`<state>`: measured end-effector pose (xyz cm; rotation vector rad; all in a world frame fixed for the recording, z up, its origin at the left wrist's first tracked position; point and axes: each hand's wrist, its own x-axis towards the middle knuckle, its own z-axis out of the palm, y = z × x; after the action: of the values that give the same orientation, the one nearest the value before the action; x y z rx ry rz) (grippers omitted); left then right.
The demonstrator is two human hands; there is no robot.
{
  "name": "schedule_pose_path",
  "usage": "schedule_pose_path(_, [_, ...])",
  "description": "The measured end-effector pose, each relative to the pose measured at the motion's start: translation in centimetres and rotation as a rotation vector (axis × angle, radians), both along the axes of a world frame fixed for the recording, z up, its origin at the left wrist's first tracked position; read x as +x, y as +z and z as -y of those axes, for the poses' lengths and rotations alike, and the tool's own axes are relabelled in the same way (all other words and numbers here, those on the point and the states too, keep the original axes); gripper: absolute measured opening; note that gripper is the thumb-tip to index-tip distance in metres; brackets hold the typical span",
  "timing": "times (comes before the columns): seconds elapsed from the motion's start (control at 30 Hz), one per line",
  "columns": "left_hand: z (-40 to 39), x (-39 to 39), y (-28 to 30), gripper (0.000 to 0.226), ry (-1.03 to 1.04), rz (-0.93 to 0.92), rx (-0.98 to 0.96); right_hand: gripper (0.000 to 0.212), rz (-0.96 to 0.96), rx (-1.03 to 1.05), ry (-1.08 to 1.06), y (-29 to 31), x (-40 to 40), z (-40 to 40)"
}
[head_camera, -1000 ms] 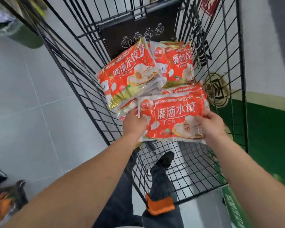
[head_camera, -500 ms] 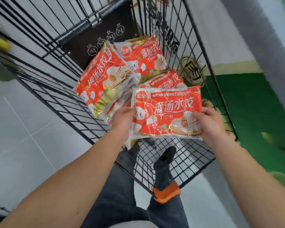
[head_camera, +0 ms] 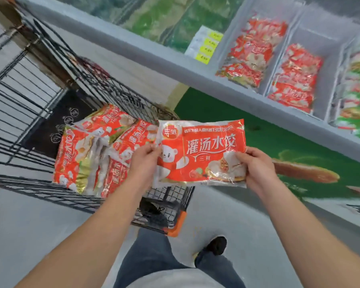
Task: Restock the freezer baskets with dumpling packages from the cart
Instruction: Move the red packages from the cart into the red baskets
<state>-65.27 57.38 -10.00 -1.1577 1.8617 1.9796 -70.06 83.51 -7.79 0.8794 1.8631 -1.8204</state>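
While the long grey chest freezer [head_camera: 133,48] runs diagonally across the top of the view, its white baskets [head_camera: 295,32] at right already hold stacks of red packages [head_camera: 252,53], with green ones further right. The black wire cart [head_camera: 50,96] sits left of centre on the grey tiled floor [head_camera: 29,225], several red-and-gold dumpling packages [head_camera: 96,150] piled in its bottom. One red-and-white plastic dumpling package [head_camera: 202,152] is clear of the cart, held flat and face-up between cart and freezer, below the freezer rim and not yet over any basket. Left hand [head_camera: 144,161] pinches the package's left edge, thumb on top; right hand [head_camera: 256,167] grips the right edge, thumb over the printed dumpling. Both hold at the bag's margins only, middle unsupported. Likely risks: slick film slips out of an edge pinch on the lift and the bag drops to the floor; the bag sags and catches the freezer rim on the way in; or it lands in a basket of a different product, since the neighbouring compartments look alike. Frame is blurred, so basket labels are unreadable.
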Motion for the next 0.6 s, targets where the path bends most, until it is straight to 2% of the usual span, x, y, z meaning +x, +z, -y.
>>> schedule_pose_path(0.1, [-6.9,0.2,3.3,0.017,-0.073,-0.074,-0.066,0.014,-0.072,-0.037,-0.094,1.9,2.3,-7.1])
schedule_pose_path(0.33, [-19.4,-0.8,9.5,0.021,-0.223,-0.178,-0.159,0.013,-0.215,-0.065,-0.231,6.8,5.3,-19.6])
schedule_pose_path(0.6, [-28.6,-5.3,13.5,0.026,-0.333,-0.316,-0.191,0.013,-0.321,-0.031,-0.320,10.7,4.7,-28.9])
